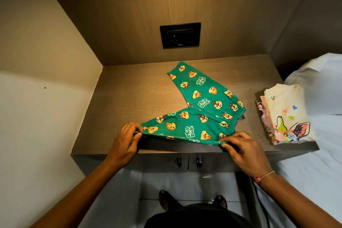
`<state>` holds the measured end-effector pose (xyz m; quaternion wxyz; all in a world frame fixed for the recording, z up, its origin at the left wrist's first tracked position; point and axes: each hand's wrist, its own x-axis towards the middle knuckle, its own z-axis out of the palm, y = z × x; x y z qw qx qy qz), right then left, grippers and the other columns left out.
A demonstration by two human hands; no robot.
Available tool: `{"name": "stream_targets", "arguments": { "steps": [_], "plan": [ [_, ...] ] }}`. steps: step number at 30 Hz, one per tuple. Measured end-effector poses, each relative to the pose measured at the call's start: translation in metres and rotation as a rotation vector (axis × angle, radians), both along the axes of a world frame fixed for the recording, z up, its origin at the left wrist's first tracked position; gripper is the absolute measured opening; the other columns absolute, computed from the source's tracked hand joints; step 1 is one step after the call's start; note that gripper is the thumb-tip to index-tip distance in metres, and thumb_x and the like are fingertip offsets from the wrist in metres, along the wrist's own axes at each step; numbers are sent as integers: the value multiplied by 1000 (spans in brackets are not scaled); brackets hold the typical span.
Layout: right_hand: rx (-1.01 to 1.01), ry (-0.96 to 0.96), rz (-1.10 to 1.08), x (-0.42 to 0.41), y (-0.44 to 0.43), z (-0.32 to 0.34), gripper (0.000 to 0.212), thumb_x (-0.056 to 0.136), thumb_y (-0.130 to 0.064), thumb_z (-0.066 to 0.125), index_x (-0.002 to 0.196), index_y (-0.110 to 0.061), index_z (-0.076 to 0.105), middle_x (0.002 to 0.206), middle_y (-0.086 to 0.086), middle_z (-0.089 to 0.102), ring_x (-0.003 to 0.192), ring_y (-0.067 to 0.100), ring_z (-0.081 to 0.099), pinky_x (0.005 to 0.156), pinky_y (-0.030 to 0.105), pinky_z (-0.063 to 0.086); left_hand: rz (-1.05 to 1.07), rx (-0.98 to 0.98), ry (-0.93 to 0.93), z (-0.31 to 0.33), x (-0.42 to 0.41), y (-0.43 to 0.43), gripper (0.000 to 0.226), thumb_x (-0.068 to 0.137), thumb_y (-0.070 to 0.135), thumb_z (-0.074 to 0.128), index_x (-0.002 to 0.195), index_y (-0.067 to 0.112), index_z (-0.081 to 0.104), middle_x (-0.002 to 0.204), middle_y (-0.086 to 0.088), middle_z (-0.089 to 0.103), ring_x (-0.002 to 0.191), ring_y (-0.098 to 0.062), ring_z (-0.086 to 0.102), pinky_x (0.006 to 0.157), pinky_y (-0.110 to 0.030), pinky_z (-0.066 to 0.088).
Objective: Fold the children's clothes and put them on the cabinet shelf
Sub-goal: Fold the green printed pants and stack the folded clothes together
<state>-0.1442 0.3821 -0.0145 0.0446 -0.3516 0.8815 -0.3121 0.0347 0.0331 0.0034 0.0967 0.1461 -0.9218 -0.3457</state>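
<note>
You're pinching the green printed pyjama pants (199, 109) along the near leg's outer edge: left hand (125, 140) is closing thumb and fingers on the cuff end, right hand (244, 155) is gripping the same edge near the waistband. The pants are lying spread in a V on the wooden cabinet top (129, 98), far leg pointing toward the back panel under the black socket plate (180, 35), near leg running along the front lip. My read: you're setting up to bring the near leg over the far one. Risks: the held edge is sitting right at the lip, so slack there is likely to slide off the front; uneven pull between the hands is likely to skew the fold and leave the legs misaligned; the elastic waistband is already bunching, which could put a lump in the fold. The folded stack of pale printed garments (285, 116) is sitting close on the right edge, so a wide sweep could knock it.
</note>
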Motion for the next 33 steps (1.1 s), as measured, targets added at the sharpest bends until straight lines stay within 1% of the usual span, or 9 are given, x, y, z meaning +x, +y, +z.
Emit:
{"name": "stream_targets", "arguments": {
  "steps": [3,7,11,15,18,21,26,29,33],
  "plan": [
    [-7,-41,24,1,0,3,19,81,-23,76,100,-25,75,91,-5,65,79,6,58,65,16,46,45,110,5,8,-6,1,11,95,25,45,95,35,51,82,10,60,75,-6,59,58,-16,44],
    [-19,-131,7,1,-1,11,15,83,-28,75,96,-33,72,86,-11,69,76,4,62,62,23,52,-97,-109,-96,23,-14,-22,19,94,23,54,112,24,58,91,5,65,80,-7,63,64,-23,52],
    [-9,-217,24,4,-3,18,12,83,-28,75,92,-35,70,75,-17,70,66,1,64,58,29,54,-205,-256,-47,52,-40,-38,39,77,34,46,85,7,73,76,-7,65,68,-19,59,61,-32,48],
    [-135,-412,-60,5,-11,23,11,84,-25,74,89,-33,70,67,-10,68,57,10,63,57,35,55,9,103,-11,74,-86,-50,13,79,3,58,86,4,70,80,-10,65,70,-7,61,70,-25,49],
    [-275,-529,-233,1,-20,25,12,85,-22,73,85,-33,70,63,-5,66,49,2,56,50,28,48,65,186,5,83,-142,-49,19,84,-14,58,98,-5,68,88,-11,64,67,5,60,70,-15,49],
    [-279,-517,-450,-10,-25,25,6,85,-27,72,80,-29,70,64,-4,68,53,9,63,52,29,52,126,222,21,86,-208,-35,23,84,1,69,105,-6,66,91,-13,66,70,-3,61,70,-18,49],
    [-38,-321,-600,-19,-22,23,11,83,-33,68,74,-28,66,60,-14,66,61,12,64,57,33,54,110,62,-58,70,-293,6,24,77,31,79,97,21,72,99,-4,74,90,-19,67,80,-34,54],
    [87,-206,-621,-17,-22,20,10,83,-38,65,88,-30,67,81,-8,72,76,23,68,66,35,56,27,-41,-111,56,-314,35,36,81,35,73,114,24,64,116,-5,70,105,-23,64,90,-41,52],
    [55,-123,-440,-18,-13,15,32,88,-39,64,117,-25,62,112,-1,63,102,21,60,80,37,54,2,-356,-94,36,-280,64,50,90,49,54,132,23,49,131,-7,60,122,-27,49,99,-47,39]
  ]
}}
